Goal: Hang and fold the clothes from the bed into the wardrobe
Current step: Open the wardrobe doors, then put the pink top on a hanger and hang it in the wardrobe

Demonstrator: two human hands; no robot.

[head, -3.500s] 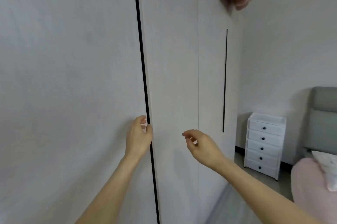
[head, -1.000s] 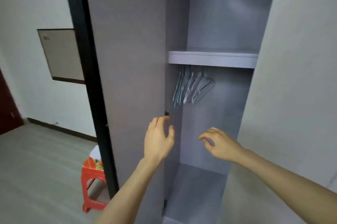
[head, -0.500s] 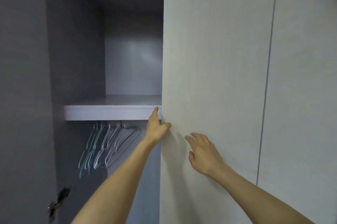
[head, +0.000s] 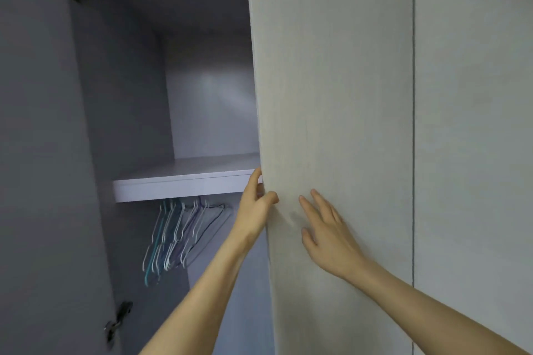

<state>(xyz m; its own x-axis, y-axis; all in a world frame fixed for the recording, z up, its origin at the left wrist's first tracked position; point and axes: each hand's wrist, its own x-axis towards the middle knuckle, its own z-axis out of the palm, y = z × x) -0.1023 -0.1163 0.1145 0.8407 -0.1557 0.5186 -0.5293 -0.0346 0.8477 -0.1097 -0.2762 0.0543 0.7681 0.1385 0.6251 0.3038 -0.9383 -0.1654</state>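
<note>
Pale laminate wardrobe door (head: 331, 95) is standing upright, its long axis vertical; the left hand (head: 255, 207) is gripping its free edge, nearer than the open right hand (head: 326, 227) pressing its face. Hangers (head: 178, 236) are hanging left of both hands.

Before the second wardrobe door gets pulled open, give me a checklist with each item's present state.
1. left hand grips the right door edge: ok.
2. right hand flat on the door face, holding nothing: ok.
3. left door swung open: ok.
4. hangers present under the shelf: ok.
5. Right door fully open: not ok.
6. Clothes at hand: cannot tell, none in view.
</note>
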